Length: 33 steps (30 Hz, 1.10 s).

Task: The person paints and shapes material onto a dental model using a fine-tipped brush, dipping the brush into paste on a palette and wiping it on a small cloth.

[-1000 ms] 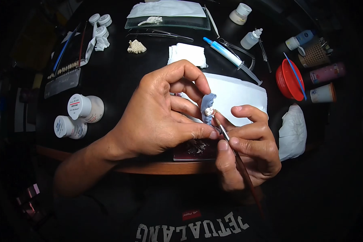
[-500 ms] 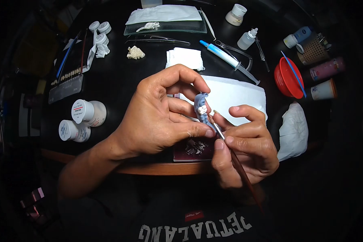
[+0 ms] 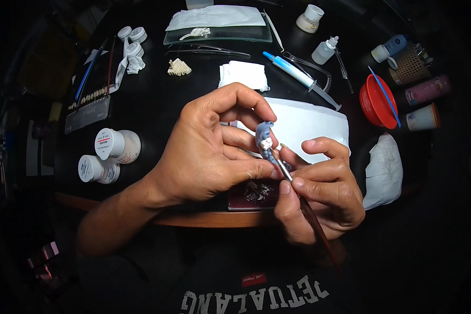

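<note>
My left hand (image 3: 201, 149) grips a small blue-grey dental model (image 3: 264, 131) between thumb and fingers, above the near edge of the table. White tooth-shaped material (image 3: 266, 143) sits on the model's row of teeth. In my right hand (image 3: 327, 191) is a fine brush (image 3: 310, 215) with a reddish-brown handle and a metal ferrule, held like a pen. Its tip reaches the model just below the white material; whether it touches cannot be made out. Under the hands lies a dark red pad (image 3: 238, 201) with pale scraps on it.
White powder jars (image 3: 121, 146) stand left. A glass slab (image 3: 230, 36) with a folded tissue (image 3: 214, 18) lies at the back. A blue syringe (image 3: 290, 70), dropper bottle (image 3: 325, 51) and red bowl (image 3: 374, 104) are right, beyond white paper (image 3: 319, 120). Crumpled tissue (image 3: 384, 170) lies near the right hand.
The model has turned slightly in my left hand. The whole view has shifted a little, so table items appear slightly further right. Both hands keep their holds.
</note>
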### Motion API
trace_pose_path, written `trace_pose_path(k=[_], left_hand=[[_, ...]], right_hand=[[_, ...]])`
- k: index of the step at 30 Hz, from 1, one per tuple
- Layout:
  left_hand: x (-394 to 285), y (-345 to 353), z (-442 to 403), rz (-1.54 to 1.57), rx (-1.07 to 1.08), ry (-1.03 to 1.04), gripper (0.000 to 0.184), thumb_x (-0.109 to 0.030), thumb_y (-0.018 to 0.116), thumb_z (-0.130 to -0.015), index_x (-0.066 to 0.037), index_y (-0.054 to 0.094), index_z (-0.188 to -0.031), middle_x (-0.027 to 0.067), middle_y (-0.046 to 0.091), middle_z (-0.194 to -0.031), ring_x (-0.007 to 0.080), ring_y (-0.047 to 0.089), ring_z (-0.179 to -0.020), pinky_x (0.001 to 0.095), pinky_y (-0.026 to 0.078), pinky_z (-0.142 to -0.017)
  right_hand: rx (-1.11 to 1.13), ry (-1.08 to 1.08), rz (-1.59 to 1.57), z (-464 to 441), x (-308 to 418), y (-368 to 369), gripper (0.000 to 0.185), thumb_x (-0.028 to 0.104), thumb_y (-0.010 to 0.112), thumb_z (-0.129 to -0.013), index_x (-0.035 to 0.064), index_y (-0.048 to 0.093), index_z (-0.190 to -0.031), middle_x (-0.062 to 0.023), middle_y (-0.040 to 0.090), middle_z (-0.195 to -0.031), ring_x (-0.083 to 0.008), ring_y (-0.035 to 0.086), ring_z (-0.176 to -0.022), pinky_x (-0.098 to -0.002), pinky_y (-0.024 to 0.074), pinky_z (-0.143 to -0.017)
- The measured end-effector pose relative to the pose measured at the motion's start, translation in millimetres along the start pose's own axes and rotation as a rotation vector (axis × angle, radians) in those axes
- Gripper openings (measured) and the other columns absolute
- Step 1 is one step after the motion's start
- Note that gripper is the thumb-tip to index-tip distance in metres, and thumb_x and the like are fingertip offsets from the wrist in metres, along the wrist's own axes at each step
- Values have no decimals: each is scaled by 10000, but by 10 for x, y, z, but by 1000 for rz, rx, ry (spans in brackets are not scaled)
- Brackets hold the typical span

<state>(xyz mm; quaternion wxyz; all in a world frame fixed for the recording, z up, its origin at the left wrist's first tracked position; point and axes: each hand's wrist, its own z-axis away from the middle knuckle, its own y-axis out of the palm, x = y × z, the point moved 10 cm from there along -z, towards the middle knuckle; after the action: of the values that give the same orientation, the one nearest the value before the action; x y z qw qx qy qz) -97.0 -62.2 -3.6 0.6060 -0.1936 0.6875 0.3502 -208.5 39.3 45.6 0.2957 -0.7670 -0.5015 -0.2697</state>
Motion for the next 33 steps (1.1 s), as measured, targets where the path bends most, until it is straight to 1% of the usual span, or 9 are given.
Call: trace_pose_path(k=[9, 27, 33], left_hand=[[-15, 5, -2, -23, 3, 10, 558, 152, 805, -753, 38, 498, -1204, 160, 621, -1057, 217, 739, -954, 283, 673, -790], [-16, 4, 0, -20, -2, 4, 548, 150, 804, -750, 52, 501, -1197, 171, 619, -1066, 226, 739, -968, 279, 674, -796], [-8, 4, -1, -17, 2, 8, 555, 143, 814, -747, 49, 502, -1197, 170, 619, -1062, 231, 741, -971, 281, 674, -795]], right_hand=[[-10, 3, 7, 1, 0, -1, 227, -111, 756, -724, 8, 683, -905, -110, 659, -851, -332, 629, -1100, -376, 675, -828], [10, 3, 7, 17, 1, 3, 215, -101, 758, -736, 3, 689, -911, -118, 657, -863, -334, 628, -1113, -400, 663, -869], [4, 2, 5, 14, 10, 3, 227, -117, 750, -729, 0, 688, -914, -121, 655, -862, -333, 625, -1113, -403, 663, -873]])
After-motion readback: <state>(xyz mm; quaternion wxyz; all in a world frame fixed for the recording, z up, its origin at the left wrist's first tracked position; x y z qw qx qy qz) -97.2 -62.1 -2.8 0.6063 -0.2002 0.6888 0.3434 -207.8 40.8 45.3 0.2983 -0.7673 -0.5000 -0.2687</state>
